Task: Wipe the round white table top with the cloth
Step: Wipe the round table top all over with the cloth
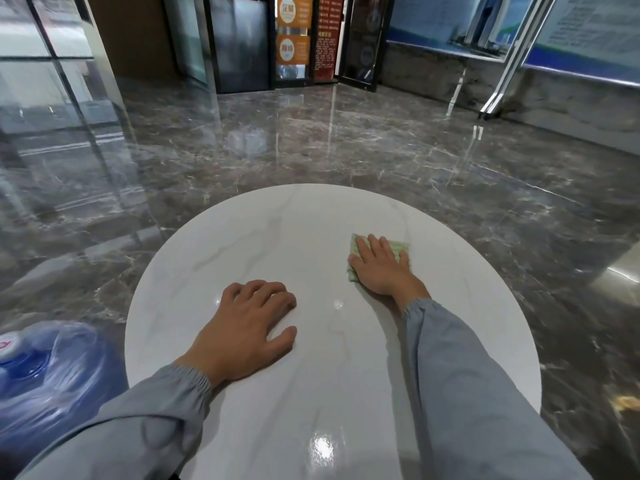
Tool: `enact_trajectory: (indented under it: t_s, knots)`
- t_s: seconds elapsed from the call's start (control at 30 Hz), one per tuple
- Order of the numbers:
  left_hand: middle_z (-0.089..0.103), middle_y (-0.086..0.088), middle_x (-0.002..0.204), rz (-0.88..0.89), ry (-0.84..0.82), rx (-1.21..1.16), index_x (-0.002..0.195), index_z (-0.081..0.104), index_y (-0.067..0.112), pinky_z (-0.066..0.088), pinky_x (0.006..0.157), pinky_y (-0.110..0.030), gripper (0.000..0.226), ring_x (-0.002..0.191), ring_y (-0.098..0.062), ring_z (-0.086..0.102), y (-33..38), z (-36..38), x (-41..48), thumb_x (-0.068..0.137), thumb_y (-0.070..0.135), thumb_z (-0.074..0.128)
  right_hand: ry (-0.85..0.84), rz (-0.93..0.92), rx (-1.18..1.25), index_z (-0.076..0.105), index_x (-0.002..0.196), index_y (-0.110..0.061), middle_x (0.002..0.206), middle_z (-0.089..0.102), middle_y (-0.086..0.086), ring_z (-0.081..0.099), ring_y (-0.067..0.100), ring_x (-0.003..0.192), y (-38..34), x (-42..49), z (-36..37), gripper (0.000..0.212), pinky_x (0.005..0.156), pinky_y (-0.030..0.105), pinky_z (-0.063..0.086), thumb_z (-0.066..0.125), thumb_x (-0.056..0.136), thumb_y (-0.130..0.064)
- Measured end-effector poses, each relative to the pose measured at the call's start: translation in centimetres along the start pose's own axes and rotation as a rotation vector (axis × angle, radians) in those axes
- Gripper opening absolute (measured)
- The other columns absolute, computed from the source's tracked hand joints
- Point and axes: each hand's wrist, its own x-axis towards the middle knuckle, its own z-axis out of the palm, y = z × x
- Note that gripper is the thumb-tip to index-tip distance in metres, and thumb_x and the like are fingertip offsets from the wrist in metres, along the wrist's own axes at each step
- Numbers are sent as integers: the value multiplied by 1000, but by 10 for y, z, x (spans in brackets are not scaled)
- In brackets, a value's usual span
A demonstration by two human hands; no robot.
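Observation:
The round white table top with faint grey veining fills the lower middle of the head view. A folded pale green cloth lies on its right half. My right hand presses flat on the cloth with straight, spread fingers and covers most of it. My left hand rests on the bare table top left of centre, its fingers loosely curled with the tips on the surface and nothing in it. Both arms wear grey-blue sleeves.
A large blue water bottle stands on the floor close to the table's left edge. Glossy dark marble floor surrounds the table. Glass doors and orange signs stand at the far wall, and a metal frame leans at the right.

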Motion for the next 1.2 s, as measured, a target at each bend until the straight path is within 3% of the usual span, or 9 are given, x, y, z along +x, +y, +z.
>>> enact_trajectory:
  t_s: [0.43,0.63,0.83,1.2]
  knots:
    - [48,21,137,-2,-76,23,127,51,42,26,109,-39,42,133,-12,40,2,-6,3,92,65,40,35,-87,-39,-14,161,-41,168,-25,-15,-31,4,151,28,-195,58,60,123,45,-20,10,108,-56]
    - [54,18,130,59,-106,52,121,57,39,34,102,-42,44,127,-15,48,20,-7,29,89,64,40,47,-50,-53,-17,157,-49,164,-30,-22,-36,-1,147,45,-247,72,74,123,43,-20,-12,86,-69]
    - [49,15,142,146,-137,3,131,55,38,28,107,-45,50,134,-15,42,58,23,64,92,65,39,67,-3,-22,-10,161,-45,167,-24,-21,-31,0,150,57,-215,64,61,124,43,-19,11,106,-60]
    - [48,23,139,125,-63,-17,131,52,42,23,114,-43,44,134,-9,39,67,46,84,93,60,40,61,130,44,-1,165,-36,172,-14,-9,-17,14,158,95,-48,-5,64,124,54,-14,16,106,-55]
